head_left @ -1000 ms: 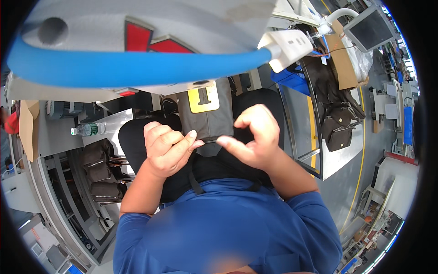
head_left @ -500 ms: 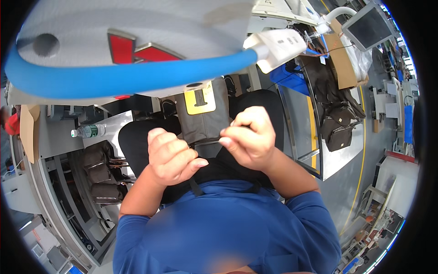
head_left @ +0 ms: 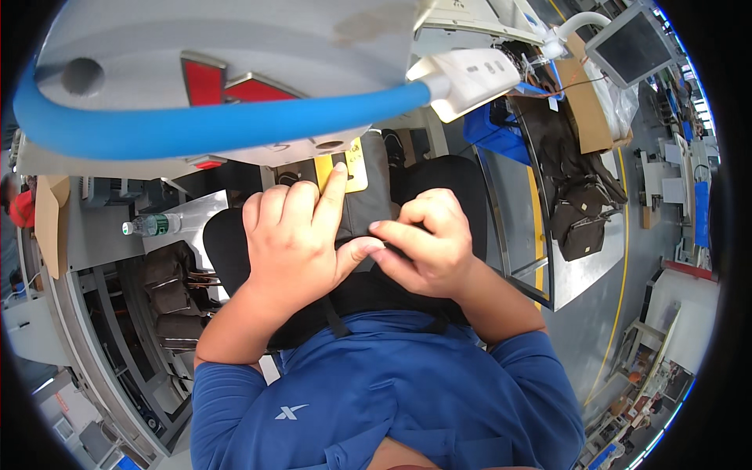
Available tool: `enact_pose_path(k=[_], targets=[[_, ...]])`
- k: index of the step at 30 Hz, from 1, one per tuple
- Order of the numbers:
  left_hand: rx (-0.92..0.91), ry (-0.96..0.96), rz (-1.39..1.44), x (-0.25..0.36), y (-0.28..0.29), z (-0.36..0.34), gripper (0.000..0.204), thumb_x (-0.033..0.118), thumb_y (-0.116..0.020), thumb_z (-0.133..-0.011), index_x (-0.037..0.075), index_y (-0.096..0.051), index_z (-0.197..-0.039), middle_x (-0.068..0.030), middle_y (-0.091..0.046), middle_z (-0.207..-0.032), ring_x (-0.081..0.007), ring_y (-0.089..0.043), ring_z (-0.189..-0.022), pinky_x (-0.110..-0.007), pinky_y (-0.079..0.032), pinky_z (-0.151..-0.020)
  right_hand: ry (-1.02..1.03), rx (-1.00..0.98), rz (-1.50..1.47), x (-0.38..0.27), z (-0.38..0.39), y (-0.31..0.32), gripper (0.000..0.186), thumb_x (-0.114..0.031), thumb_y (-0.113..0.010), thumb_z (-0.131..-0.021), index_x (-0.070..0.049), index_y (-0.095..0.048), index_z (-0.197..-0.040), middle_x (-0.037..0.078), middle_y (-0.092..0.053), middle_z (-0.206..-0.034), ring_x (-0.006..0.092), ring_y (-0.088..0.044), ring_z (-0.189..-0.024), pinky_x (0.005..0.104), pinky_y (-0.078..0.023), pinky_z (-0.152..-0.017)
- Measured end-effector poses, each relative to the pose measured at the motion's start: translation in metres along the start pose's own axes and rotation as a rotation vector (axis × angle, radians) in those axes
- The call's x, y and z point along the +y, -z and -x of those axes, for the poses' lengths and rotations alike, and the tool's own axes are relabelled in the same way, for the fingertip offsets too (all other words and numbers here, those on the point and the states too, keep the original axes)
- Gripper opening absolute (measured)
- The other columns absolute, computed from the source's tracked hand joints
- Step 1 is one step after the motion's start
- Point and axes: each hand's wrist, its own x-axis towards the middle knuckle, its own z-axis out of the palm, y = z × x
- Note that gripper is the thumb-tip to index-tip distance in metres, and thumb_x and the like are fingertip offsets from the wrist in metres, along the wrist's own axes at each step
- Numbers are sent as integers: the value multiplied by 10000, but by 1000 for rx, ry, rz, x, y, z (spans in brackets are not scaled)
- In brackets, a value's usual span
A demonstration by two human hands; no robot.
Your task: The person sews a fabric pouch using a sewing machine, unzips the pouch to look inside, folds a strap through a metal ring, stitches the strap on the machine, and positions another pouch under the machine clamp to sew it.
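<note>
A dark grey fabric piece (head_left: 376, 200) extends from beneath the sewing machine (head_left: 235, 39) toward my lap. On top of it lies a yellow plate (head_left: 356, 174) with a dark slot. My left hand (head_left: 290, 235) is spread over the fabric's left side, its index finger reaching onto the plate and its thumb pointing right. My right hand (head_left: 431, 247) is curled at the fabric's near right edge, thumb and index finger closing on it close to my left thumb. The needle area is hidden behind the machine head.
A blue hose (head_left: 219, 129) arches across the machine front to a white lamp (head_left: 474, 78). At left stand a water bottle (head_left: 153, 225) and several dark fabric pieces (head_left: 168, 282). Dark bags (head_left: 580, 219) lie on the right table, near a blue bin (head_left: 501, 137) and a screen (head_left: 634, 43).
My left hand has opened from a curled grip and moved forward, its index finger now on the yellow plate. My right hand stays nearly in place at the fabric edge.
</note>
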Motion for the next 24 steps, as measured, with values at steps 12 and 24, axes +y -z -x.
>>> enact_pose_path(k=[12,24], targets=[[27,-53,-95,2,-3,-6,910,801,-352,-924,37,-701,-1272,-66,-566,-948,-264,-508,-891,-443,-383,-878,222,-65,177,8,1,0,258,-136,-762,-693,-52,-758,-937,10,-624,-903,186,-584,-815,362,-461,-733],[-1,-21,-54,3,-6,-10,1002,850,-330,-879,4,-674,-1292,-73,-583,-961,-271,-519,-887,-440,-393,-872,221,-14,233,17,10,0,218,-115,-741,-714,-42,-755,-919,16,-618,-859,182,-577,-789,355,-458,-725]])
